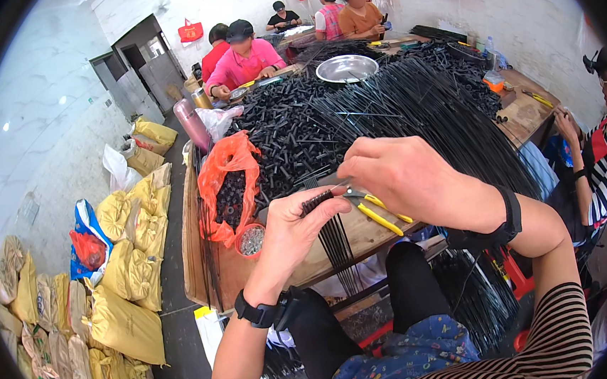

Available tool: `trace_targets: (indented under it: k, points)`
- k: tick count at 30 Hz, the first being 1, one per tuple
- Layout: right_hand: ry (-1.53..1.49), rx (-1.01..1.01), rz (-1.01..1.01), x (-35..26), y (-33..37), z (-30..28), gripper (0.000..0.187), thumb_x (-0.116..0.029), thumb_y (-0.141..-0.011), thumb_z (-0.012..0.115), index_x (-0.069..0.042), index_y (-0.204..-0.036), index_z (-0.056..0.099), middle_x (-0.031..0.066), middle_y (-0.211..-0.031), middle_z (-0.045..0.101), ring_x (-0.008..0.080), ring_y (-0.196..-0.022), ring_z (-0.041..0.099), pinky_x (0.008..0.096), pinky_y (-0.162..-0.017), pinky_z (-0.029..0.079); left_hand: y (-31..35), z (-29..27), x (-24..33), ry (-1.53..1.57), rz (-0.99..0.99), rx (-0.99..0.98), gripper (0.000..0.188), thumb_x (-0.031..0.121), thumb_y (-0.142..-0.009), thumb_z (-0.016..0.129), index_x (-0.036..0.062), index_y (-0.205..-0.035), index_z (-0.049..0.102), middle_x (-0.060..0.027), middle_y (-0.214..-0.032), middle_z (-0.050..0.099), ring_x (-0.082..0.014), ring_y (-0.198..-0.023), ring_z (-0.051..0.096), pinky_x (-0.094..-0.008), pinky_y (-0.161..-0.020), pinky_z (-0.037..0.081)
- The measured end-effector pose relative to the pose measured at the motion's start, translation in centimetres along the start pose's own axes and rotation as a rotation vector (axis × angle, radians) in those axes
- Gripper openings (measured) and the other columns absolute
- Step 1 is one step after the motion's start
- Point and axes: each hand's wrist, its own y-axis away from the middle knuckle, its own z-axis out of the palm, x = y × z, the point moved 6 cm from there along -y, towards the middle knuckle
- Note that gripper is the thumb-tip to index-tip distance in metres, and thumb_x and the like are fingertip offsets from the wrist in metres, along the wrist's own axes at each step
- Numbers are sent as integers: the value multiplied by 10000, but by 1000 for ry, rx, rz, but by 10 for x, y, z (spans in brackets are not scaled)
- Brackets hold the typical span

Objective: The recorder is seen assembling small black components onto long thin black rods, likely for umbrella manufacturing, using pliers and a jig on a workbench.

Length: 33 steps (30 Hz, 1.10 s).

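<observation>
Above the near table edge, my left hand (pixel 291 227) is closed around a short black ribbed tube (pixel 316 202). My right hand (pixel 395 175) is beside its far end, fingers pinched together; a thin strand seems to show at the fingertips, too fine to name. Pliers with yellow handles (pixel 379 220) lie on the wood just under my right hand. Under both hands, a bundle of thin black rods (pixel 338 247) crosses the table edge. A small tub of tiny clear pieces (pixel 251 240) stands left of my left wrist, beside an orange plastic bag (pixel 225 168) of black parts.
A large heap of short black tubes (pixel 288 130) covers the table, with long black rods (pixel 425 108) piled to the right. A metal bowl (pixel 347 68) rests on the heap. Co-workers sit at the far side and right. Yellow sacks (pixel 125 324) are stacked along the left wall.
</observation>
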Motion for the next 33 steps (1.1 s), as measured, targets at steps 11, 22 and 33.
trace_targets:
  k: [11,22,33]
  points:
    - [-137,48,-49,-5,2,6,164,-14,-728,604,-25,-889,629,103,-812,581,283,-731,616,372,-613,510,-1,-2,-9,-156,67,-46,245,199,-916,607,-3,-1031,682,-52,-849,712,-72,-809,627,-233,-758,501]
    - [-57,73,-34,-3,0,1,166,-65,-756,627,-11,-914,628,112,-757,607,289,-734,631,371,-626,516,14,18,-38,111,-52,-4,235,193,-953,551,11,-1021,683,-53,-823,700,-79,-796,622,-239,-752,489]
    - [55,-542,183,66,9,113,328,-99,-782,625,-27,-1102,601,161,-940,640,335,-867,635,400,-754,510,78,38,-118,138,-327,-5,198,48,-843,663,-18,-1030,668,-46,-1026,684,-91,-928,606,-255,-843,481]
